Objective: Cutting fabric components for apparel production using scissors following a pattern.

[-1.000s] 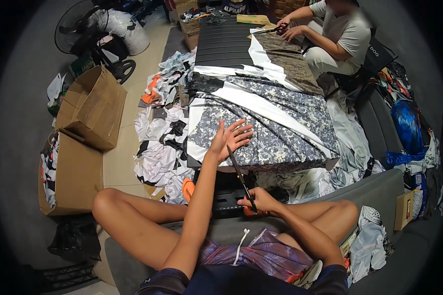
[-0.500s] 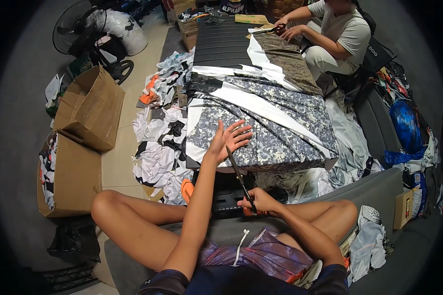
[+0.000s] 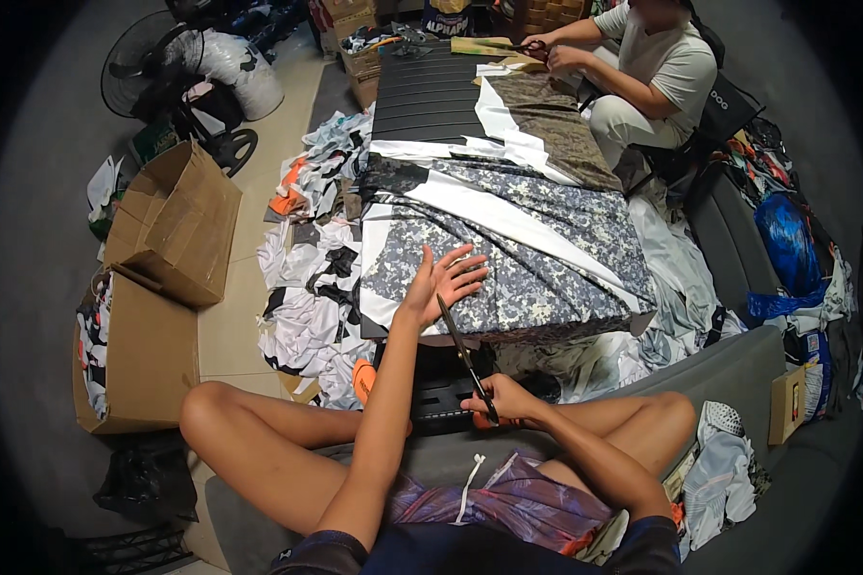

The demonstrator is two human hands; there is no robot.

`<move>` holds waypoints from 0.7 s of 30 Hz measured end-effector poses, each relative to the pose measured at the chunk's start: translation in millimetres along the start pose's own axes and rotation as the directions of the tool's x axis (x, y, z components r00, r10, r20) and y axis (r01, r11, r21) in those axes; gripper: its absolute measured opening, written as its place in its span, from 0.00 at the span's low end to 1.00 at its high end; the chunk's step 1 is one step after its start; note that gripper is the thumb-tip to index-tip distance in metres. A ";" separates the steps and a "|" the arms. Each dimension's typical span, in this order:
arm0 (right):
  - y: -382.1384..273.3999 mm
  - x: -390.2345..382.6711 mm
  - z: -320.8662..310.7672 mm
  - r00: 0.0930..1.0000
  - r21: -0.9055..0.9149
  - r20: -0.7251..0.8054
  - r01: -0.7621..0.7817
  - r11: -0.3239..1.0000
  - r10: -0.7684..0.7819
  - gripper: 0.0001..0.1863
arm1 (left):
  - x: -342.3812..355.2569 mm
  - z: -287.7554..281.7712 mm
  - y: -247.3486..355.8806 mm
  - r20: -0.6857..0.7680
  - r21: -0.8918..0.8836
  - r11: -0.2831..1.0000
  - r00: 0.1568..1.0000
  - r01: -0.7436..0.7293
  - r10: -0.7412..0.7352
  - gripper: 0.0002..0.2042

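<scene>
My left hand (image 3: 441, 285) is held palm up with its fingers spread, above the near edge of a grey camouflage cloth (image 3: 537, 292), and nothing lies in it. Lower down, my right hand (image 3: 504, 398) is wrapped round the handles of a pair of dark scissors (image 3: 462, 348). Their long blades look closed and point up toward my left wrist. The cloth, with broad white bands (image 3: 508, 213) across it, drapes over the near half of a low table (image 3: 422, 110) with a black ribbed top.
Across the table, a seated person (image 3: 657, 67) holds scissors by a brown cloth (image 3: 551, 125). Cloth scraps (image 3: 307, 316) heap left of the table. Open cardboard boxes (image 3: 177, 220) and a fan (image 3: 144, 67) stand farther left. A blue plastic bag (image 3: 786, 244) lies right.
The view has tilted slightly, so the table sits a little lower in it. My hands keep nearly the same pose. The other person's hands have shifted slightly left.
</scene>
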State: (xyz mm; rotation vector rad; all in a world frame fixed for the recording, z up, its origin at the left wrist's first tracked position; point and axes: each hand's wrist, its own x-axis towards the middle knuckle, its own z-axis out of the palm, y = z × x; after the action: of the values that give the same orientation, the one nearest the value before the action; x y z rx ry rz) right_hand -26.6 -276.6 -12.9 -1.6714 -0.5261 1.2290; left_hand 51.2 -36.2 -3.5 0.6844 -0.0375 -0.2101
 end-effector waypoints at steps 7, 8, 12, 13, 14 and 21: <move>-4.1 -0.8 0.2 0.999 -0.045 0.000 -0.050 0.998 0.051 0.22 | 3.0 -1.0 1.6 0.005 -0.014 1.000 1.000 0.001 -0.001 0.42; -4.0 -2.0 1.0 1.000 -0.031 -0.003 -0.004 1.000 0.004 0.22 | 2.3 -1.5 0.5 -0.017 -0.020 1.000 1.000 0.023 -0.023 0.42; -6.9 -5.0 0.3 1.000 -0.046 0.022 0.008 0.999 -0.007 0.20 | 1.6 -2.1 -1.3 0.012 -0.019 1.000 1.000 0.001 -0.001 0.42; -8.1 -6.0 0.7 1.000 -0.045 0.014 -0.005 0.999 0.006 0.20 | 0.7 -1.7 -1.6 0.005 -0.017 1.000 1.000 0.001 -0.001 0.42; -9.5 -6.1 0.3 1.000 -0.045 0.006 -0.017 0.999 0.017 0.21 | 0.4 -1.1 -1.3 -0.002 -0.016 1.000 1.000 0.007 -0.007 0.42; -3.9 -0.9 -0.6 1.000 -0.001 0.019 -0.011 1.000 0.011 0.21 | 1.2 -3.6 0.2 0.004 -0.010 1.000 1.000 -0.007 0.007 0.41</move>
State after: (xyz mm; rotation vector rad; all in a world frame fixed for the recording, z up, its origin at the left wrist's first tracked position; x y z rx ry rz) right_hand -25.7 -275.8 -9.1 -1.6672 -0.5302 1.2536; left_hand 52.8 -34.0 -6.2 0.6739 -0.0429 -0.2048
